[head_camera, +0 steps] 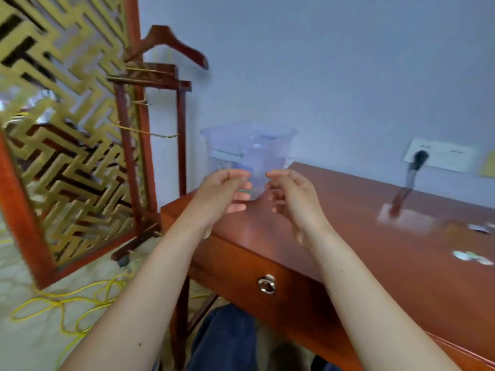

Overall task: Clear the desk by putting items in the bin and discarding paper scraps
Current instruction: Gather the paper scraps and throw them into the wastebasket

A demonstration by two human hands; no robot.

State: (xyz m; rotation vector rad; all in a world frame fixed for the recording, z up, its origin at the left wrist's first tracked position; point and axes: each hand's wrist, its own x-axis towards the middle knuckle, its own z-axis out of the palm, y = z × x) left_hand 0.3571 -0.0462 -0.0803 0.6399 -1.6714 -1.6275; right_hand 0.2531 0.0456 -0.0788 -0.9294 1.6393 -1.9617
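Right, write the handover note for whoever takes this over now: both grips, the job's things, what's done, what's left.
Left grip: raised in front of the bin, pinching a thin green thing too blurred to name.
Right grip: raised beside it, fingers curled; I cannot tell whether it holds anything.
Bin: clear, at the desk's left end, with something pale inside.
Done: apparently some items binned.
Left: paper scraps lie on the desk to the right; the green thing is not yet in the bin.
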